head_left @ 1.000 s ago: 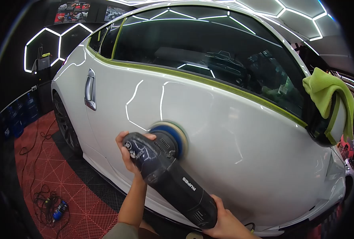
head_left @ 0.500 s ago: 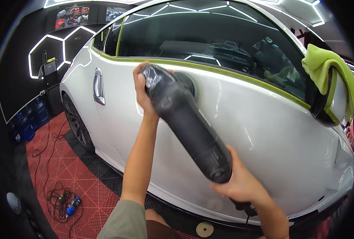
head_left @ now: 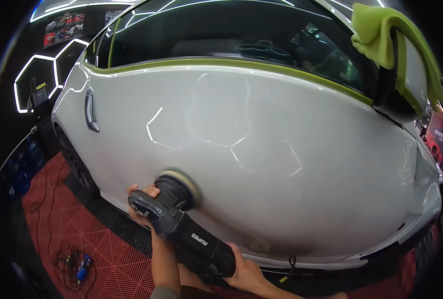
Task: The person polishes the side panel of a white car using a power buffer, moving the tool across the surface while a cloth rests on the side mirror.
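Observation:
Both of my hands grip a black polisher (head_left: 194, 239) low against the white car door (head_left: 276, 129). My left hand (head_left: 141, 218) is wrapped round its front head, fingers curled over the top. At the rear end of the body, my right hand (head_left: 245, 270) is closed round the handle. The polisher's round pad (head_left: 185, 178), with a yellowish edge, rests against the lower door panel. Green masking tape (head_left: 221, 63) borders the window above. To the left is the door handle (head_left: 90, 109).
A lime-green towel (head_left: 381, 30) hangs over the taped side mirror (head_left: 413, 74). Cords and a blue bottle (head_left: 84, 268) lie on the red floor tiles (head_left: 109, 249). A short dark cord with a yellow-green end (head_left: 284, 278) shows below the door.
The polisher has moved with both hands from just below the window down to the lower door. The view has tilted and shifted slightly.

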The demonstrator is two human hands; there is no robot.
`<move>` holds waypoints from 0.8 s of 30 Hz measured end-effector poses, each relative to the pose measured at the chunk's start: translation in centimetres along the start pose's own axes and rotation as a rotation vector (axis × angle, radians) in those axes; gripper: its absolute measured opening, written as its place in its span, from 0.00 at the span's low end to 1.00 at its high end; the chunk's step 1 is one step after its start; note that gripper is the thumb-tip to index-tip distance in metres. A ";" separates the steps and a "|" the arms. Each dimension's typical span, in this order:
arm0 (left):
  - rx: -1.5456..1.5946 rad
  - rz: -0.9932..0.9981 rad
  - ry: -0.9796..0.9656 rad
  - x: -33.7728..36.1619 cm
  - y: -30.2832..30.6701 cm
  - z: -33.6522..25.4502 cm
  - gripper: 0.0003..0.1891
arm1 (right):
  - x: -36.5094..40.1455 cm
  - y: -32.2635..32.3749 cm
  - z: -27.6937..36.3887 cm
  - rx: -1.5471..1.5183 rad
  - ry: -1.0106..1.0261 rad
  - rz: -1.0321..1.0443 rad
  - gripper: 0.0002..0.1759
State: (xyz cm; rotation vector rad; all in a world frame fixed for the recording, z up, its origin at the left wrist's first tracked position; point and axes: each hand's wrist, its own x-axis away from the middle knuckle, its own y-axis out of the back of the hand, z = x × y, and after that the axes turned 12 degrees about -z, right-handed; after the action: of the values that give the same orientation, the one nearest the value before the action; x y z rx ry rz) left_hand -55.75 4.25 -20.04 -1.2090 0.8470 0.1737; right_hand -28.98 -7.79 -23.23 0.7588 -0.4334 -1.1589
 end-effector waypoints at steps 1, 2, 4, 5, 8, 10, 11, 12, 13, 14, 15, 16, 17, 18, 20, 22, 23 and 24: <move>-0.052 0.032 -0.016 0.4 1.4 0.1 0.26 | 0.3 -0.1 -0.9 -0.029 0.023 -0.035 0.54; -0.068 0.032 0.004 1.2 1.2 0.3 0.25 | 0.8 -0.4 -2.0 -0.031 0.046 -0.068 0.53; -0.147 0.114 0.027 1.2 1.0 0.7 0.28 | 1.1 -0.4 -2.7 -0.069 0.040 -0.131 0.53; -0.160 0.122 0.024 1.6 -0.3 1.1 0.27 | 1.5 -0.3 -3.4 -0.095 0.059 -0.153 0.52; -0.112 0.186 0.048 3.2 -4.5 3.1 0.27 | 2.7 0.1 -6.2 -0.166 0.055 -0.202 0.53; -0.146 0.207 0.057 6.7 -8.0 5.0 0.27 | 5.1 2.4 -9.3 -0.206 0.079 -0.276 0.53; -0.207 0.208 0.045 7.9 -9.3 5.6 0.28 | 6.0 3.2 -10.2 -0.239 0.112 -0.313 0.54; -0.237 0.243 0.016 9.0 -10.6 6.4 0.29 | 7.0 4.0 -11.3 -0.247 0.099 -0.339 0.54; -0.218 0.256 0.039 10.4 -12.4 7.2 0.29 | 8.1 4.9 -12.5 -0.276 0.090 -0.332 0.54; -0.235 0.307 0.040 12.8 -14.9 8.8 0.29 | 9.9 5.8 -14.2 -0.317 0.051 -0.359 0.54; -0.269 0.344 0.008 14.1 -16.4 9.4 0.30 | 10.9 6.3 -15.2 -0.322 0.029 -0.390 0.54; -0.255 0.377 0.010 15.1 -17.4 10.1 0.30 | 11.7 6.8 -16.3 -0.351 0.037 -0.407 0.54; -0.241 0.384 0.029 16.1 -18.5 10.5 0.30 | 12.6 7.4 -17.3 -0.378 0.051 -0.418 0.54; -0.258 0.450 0.059 17.1 -20.0 10.9 0.30 | 13.4 8.1 -18.2 -0.381 0.043 -0.434 0.54; -0.281 0.490 0.040 19.5 -23.1 12.3 0.31 | 14.9 9.4 -20.1 -0.462 0.018 -0.439 0.55; -0.287 0.540 0.081 21.9 -25.7 13.5 0.31 | 16.6 11.0 -21.9 -0.503 0.013 -0.462 0.56; -0.302 0.581 0.119 23.2 -27.0 14.1 0.32 | 17.5 11.8 -22.8 -0.540 0.009 -0.473 0.56; -0.288 0.593 0.127 24.6 -28.1 14.8 0.32 | 18.4 12.5 -24.3 -0.545 0.005 -0.491 0.56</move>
State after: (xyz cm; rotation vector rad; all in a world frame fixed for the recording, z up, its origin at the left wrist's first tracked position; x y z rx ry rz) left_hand -16.46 -1.14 -13.60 -1.2119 1.3117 0.7257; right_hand 1.95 -14.97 -31.96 0.3919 0.0938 -1.6405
